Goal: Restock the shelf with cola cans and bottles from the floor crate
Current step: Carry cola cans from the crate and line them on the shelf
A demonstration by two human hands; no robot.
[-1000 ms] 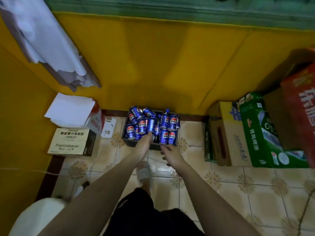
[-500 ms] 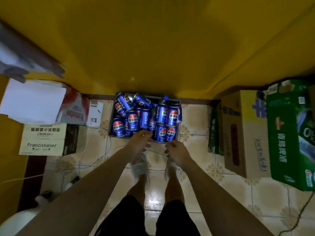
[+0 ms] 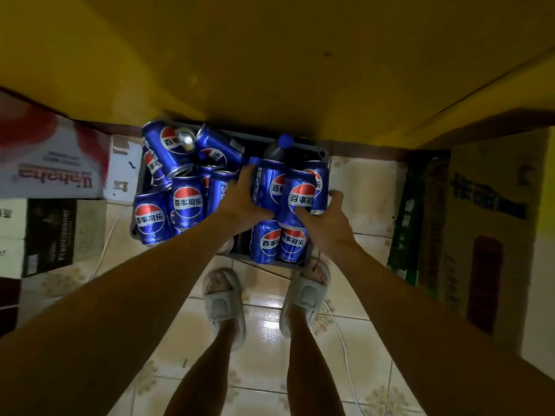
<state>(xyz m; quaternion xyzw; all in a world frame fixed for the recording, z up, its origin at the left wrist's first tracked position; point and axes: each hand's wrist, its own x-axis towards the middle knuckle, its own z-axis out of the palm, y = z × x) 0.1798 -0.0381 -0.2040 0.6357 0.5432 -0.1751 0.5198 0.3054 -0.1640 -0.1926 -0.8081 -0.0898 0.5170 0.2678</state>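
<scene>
A dark floor crate (image 3: pixel 295 265) against the yellow wall holds several blue cola cans, some upright, some lying tilted at the back left (image 3: pixel 168 145). A dark cola bottle with a blue cap (image 3: pixel 284 141) stands at the crate's back right. My left hand (image 3: pixel 240 202) wraps the left side of an upright can (image 3: pixel 268 187) in the right half of the crate. My right hand (image 3: pixel 326 219) curls around the neighbouring can (image 3: pixel 300 199), thumb in front and fingers behind. Two more cans (image 3: pixel 279 241) stand below them at the front edge.
Cardboard boxes flank the crate: a white and red one (image 3: pixel 51 157) above a dark one (image 3: pixel 49 235) on the left, a green pack (image 3: pixel 420 217) and a brown carton (image 3: pixel 492 223) on the right. My slippered feet (image 3: pixel 222 301) stand just before the crate. A white cable (image 3: pixel 345 355) runs over the tiles.
I have bent much lower and closer to the crate. Both hands moved from its front rim up onto two upright cans in its right half and closed around them.
</scene>
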